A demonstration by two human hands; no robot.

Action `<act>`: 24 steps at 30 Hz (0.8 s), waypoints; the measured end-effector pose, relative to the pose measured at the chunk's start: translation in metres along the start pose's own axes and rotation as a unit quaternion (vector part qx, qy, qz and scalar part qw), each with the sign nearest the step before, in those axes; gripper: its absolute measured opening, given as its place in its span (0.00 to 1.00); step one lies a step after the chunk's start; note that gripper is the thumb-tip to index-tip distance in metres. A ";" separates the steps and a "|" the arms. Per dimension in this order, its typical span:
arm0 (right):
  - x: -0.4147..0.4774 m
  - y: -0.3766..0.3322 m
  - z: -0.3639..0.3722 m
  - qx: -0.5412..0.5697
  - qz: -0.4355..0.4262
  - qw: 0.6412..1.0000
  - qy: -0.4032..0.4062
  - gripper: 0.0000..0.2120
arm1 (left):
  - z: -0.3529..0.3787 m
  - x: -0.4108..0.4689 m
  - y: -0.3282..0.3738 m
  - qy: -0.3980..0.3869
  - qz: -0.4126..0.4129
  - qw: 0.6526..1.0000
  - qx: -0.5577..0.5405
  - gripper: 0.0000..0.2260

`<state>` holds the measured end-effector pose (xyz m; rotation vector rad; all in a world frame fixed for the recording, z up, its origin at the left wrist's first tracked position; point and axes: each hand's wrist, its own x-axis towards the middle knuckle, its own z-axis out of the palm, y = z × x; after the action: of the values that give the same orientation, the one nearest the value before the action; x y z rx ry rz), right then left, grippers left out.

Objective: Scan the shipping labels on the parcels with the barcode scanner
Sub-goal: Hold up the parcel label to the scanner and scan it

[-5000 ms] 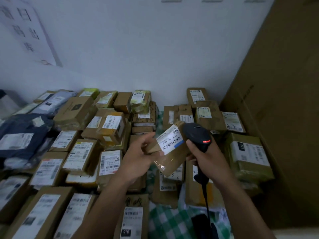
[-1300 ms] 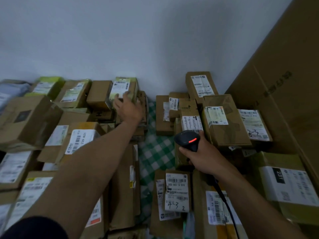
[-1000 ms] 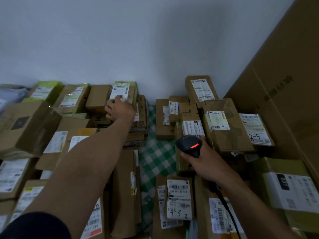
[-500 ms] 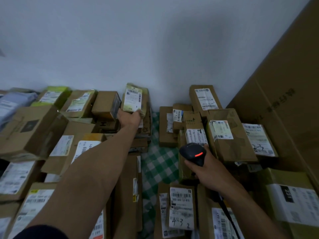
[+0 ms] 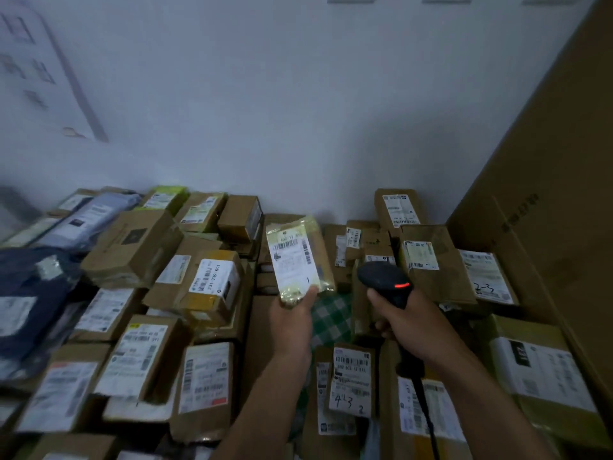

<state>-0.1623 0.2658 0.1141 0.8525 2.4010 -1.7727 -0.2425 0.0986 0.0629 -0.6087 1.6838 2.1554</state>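
- Since half a second ago, the left hand (image 5: 291, 322) has drawn the yellow-green parcel (image 5: 322, 264) back from the far pile.
- The hand pinches the parcel's lower end, and the shipping label (image 5: 292, 260) faces the camera.
- The right hand (image 5: 408, 323) is wrapped round the barcode scanner (image 5: 384, 282), whose head is just right of the parcel, not touching it.

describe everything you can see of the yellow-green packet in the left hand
The yellow-green packet is a flat parcel wrapped in glossy, crinkled plastic. A white shipping label with several barcodes covers most of its front, which faces the camera. It is held upright, leaning slightly left, above the pile of boxes. Only the left hand touches it, gripping its lower end. The barcode scanner in the right hand is beside it, apart.
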 end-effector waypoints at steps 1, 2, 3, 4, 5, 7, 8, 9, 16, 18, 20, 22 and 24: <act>-0.010 -0.003 0.001 0.012 -0.016 1.000 0.007 0.19 | -0.006 -0.019 -0.004 -0.017 0.005 1.000 -0.006 0.16; -0.019 -0.004 0.002 0.030 -0.033 0.999 0.019 0.18 | -0.011 -0.035 -0.008 -0.037 0.019 0.999 -0.006 0.16; -0.028 -0.006 0.004 0.054 -0.051 0.997 0.034 0.16 | -0.015 -0.049 -0.010 -0.062 0.037 0.997 0.001 0.18; -0.036 -0.006 0.006 0.077 -0.067 0.994 0.044 0.15 | -0.018 -0.063 -0.011 -0.081 0.049 0.996 0.007 0.20; -0.045 -0.006 0.009 0.100 -0.082 0.990 0.049 0.14 | -0.021 -0.074 -0.012 -0.089 0.061 0.994 0.009 0.23; -0.062 -0.009 0.014 0.150 -0.108 0.982 0.048 0.13 | -0.025 -0.095 -0.012 -0.116 0.079 0.990 0.001 0.27; -0.071 -0.009 0.015 0.171 -0.120 0.977 0.042 0.15 | -0.027 -0.105 -0.011 -0.134 0.089 0.987 -0.002 0.26; -0.080 -0.010 0.016 0.182 -0.133 0.974 0.035 0.19 | -0.029 -0.116 -0.009 -0.148 0.098 0.984 -0.004 0.24; -0.121 -0.011 0.007 0.206 -0.171 0.963 0.037 0.25 | -0.045 -0.150 0.018 -0.194 0.074 0.975 0.074 0.23; -0.127 -0.012 0.004 0.210 -0.175 0.961 0.042 0.23 | -0.051 -0.151 0.024 -0.213 0.086 0.965 0.123 0.21; -0.133 -0.017 0.001 0.227 -0.177 0.957 0.036 0.20 | -0.059 -0.151 0.029 -0.223 0.110 0.958 0.143 0.21; -0.136 -0.019 0.001 0.229 -0.173 0.958 0.016 0.20 | -0.067 -0.148 0.033 -0.221 0.137 0.959 0.109 0.24; -0.138 -0.020 0.002 0.237 -0.162 0.958 -0.004 0.22 | -0.069 -0.149 0.036 -0.218 0.162 0.960 0.068 0.28</act>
<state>-0.0544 0.2045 0.1783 0.4841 2.2398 -2.5331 -0.1251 0.0226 0.1562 0.1909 1.7424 2.1491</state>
